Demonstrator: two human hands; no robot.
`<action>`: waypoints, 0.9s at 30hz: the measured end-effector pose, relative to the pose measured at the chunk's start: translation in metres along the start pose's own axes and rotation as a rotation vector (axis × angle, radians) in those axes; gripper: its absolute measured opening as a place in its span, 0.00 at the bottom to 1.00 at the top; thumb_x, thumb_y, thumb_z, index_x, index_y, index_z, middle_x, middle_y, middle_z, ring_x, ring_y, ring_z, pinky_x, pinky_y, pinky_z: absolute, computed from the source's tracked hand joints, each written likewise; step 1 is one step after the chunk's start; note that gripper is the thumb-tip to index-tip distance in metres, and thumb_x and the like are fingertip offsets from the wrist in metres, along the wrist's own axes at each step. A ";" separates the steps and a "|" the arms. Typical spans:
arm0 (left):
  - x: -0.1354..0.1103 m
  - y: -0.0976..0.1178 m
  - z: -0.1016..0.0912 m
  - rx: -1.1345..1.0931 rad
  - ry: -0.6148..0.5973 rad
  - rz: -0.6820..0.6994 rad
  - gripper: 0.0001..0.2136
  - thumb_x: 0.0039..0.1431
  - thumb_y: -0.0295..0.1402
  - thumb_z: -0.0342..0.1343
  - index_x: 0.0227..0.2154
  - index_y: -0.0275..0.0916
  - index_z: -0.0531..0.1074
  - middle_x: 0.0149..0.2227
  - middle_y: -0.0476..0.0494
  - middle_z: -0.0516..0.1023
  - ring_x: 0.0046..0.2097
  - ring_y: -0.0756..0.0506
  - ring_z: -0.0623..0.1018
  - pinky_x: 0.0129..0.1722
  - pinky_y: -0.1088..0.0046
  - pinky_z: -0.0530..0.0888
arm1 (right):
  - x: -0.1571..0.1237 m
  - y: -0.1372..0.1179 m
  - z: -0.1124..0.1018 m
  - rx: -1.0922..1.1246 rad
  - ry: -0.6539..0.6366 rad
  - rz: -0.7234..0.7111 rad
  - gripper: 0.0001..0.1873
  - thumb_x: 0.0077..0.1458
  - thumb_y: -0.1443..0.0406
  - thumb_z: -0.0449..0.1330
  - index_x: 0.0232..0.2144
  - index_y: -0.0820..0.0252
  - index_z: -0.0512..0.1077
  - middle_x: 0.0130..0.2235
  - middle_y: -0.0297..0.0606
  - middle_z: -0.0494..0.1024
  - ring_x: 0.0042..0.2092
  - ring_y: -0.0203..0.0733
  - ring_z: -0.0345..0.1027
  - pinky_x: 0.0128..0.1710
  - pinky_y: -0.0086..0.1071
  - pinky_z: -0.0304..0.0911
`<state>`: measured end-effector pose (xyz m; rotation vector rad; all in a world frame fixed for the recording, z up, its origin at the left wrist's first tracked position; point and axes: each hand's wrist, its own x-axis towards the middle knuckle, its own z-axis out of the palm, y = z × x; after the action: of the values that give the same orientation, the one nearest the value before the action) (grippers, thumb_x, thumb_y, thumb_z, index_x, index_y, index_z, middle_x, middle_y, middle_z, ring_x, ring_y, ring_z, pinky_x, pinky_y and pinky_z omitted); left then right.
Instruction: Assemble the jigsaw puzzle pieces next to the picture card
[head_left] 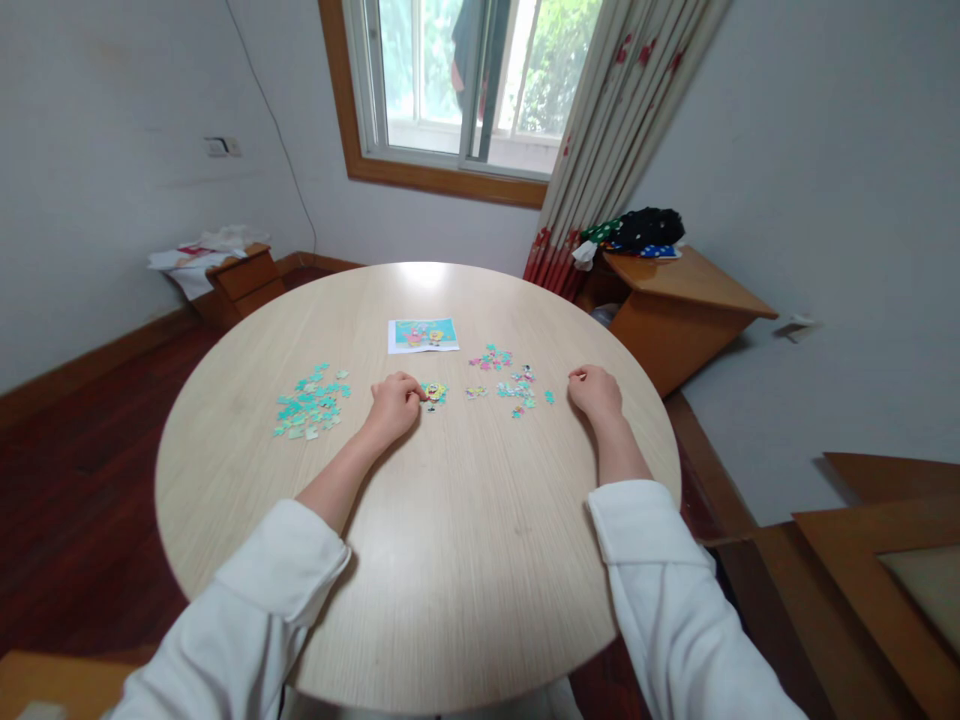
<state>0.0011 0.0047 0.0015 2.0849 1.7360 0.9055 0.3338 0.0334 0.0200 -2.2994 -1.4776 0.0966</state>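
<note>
My left hand [394, 402] rests on the round wooden table [450, 540], fingers curled, its fingertips touching a small joined cluster of yellow and teal puzzle pieces [433, 393]. My right hand [595, 390] lies on the table in a loose fist to the right of a scatter of pink and teal puzzle pieces [510, 378]; nothing shows in it. A pile of several teal pieces [311, 404] lies left of my left hand. A reference picture card [422, 334] lies flat beyond the pieces.
A low wooden cabinet [675, 310] with dark clothing on it stands to the right behind the table. Another small cabinet [244, 280] with papers sits at the left wall. A window and curtain are at the back. Wooden furniture edges lie at the lower right.
</note>
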 end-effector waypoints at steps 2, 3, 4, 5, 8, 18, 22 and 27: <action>0.000 0.000 0.000 0.013 -0.007 0.000 0.13 0.49 0.23 0.46 0.24 0.39 0.76 0.36 0.44 0.78 0.42 0.44 0.76 0.49 0.63 0.66 | -0.002 -0.003 0.001 -0.008 -0.005 0.000 0.15 0.54 0.67 0.52 0.38 0.60 0.78 0.41 0.47 0.80 0.42 0.47 0.72 0.39 0.34 0.63; 0.000 0.000 -0.001 0.021 -0.013 -0.001 0.13 0.49 0.23 0.46 0.24 0.39 0.76 0.36 0.44 0.79 0.42 0.44 0.76 0.49 0.63 0.67 | -0.003 -0.006 0.002 -0.010 -0.008 -0.010 0.15 0.54 0.67 0.52 0.38 0.59 0.78 0.41 0.47 0.79 0.43 0.47 0.72 0.39 0.34 0.63; 0.000 0.000 -0.001 0.028 -0.017 -0.001 0.13 0.49 0.23 0.46 0.24 0.39 0.76 0.35 0.44 0.79 0.42 0.43 0.76 0.49 0.63 0.67 | -0.004 -0.008 0.003 -0.013 -0.011 -0.027 0.16 0.54 0.67 0.51 0.39 0.59 0.78 0.41 0.47 0.79 0.43 0.47 0.72 0.39 0.34 0.63; 0.000 0.001 -0.001 0.035 -0.020 -0.002 0.13 0.49 0.23 0.46 0.24 0.39 0.76 0.35 0.44 0.79 0.42 0.43 0.76 0.48 0.63 0.67 | -0.005 -0.010 0.005 -0.018 -0.012 -0.050 0.16 0.54 0.68 0.51 0.39 0.59 0.77 0.42 0.46 0.79 0.44 0.47 0.72 0.39 0.35 0.63; 0.000 0.001 0.000 0.040 -0.020 0.000 0.14 0.49 0.23 0.45 0.24 0.39 0.77 0.34 0.44 0.80 0.41 0.43 0.76 0.48 0.63 0.67 | -0.008 -0.018 0.010 -0.050 -0.007 -0.139 0.17 0.54 0.69 0.51 0.40 0.60 0.77 0.44 0.46 0.79 0.45 0.47 0.72 0.42 0.35 0.63; 0.000 0.002 -0.002 0.003 -0.024 0.007 0.14 0.49 0.25 0.45 0.23 0.40 0.76 0.31 0.46 0.80 0.37 0.44 0.77 0.44 0.66 0.69 | -0.017 -0.034 0.019 -0.035 -0.032 -0.323 0.17 0.55 0.69 0.50 0.41 0.61 0.77 0.46 0.46 0.77 0.47 0.46 0.69 0.48 0.35 0.61; 0.000 0.002 -0.003 -0.032 0.016 -0.011 0.14 0.49 0.25 0.44 0.22 0.39 0.75 0.30 0.46 0.80 0.36 0.45 0.77 0.44 0.67 0.68 | -0.022 -0.040 0.018 -0.045 -0.055 -0.350 0.17 0.56 0.69 0.50 0.42 0.60 0.77 0.46 0.45 0.77 0.48 0.45 0.68 0.48 0.35 0.61; 0.000 0.002 -0.002 -0.038 0.025 -0.061 0.13 0.49 0.25 0.44 0.21 0.39 0.74 0.29 0.46 0.80 0.35 0.46 0.77 0.43 0.67 0.68 | -0.026 -0.044 0.017 -0.068 -0.081 -0.356 0.17 0.57 0.68 0.50 0.43 0.60 0.76 0.47 0.45 0.76 0.48 0.46 0.67 0.48 0.36 0.60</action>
<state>0.0018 0.0038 0.0045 1.9942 1.7707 0.9433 0.2802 0.0315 0.0165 -2.0654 -1.9329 0.0394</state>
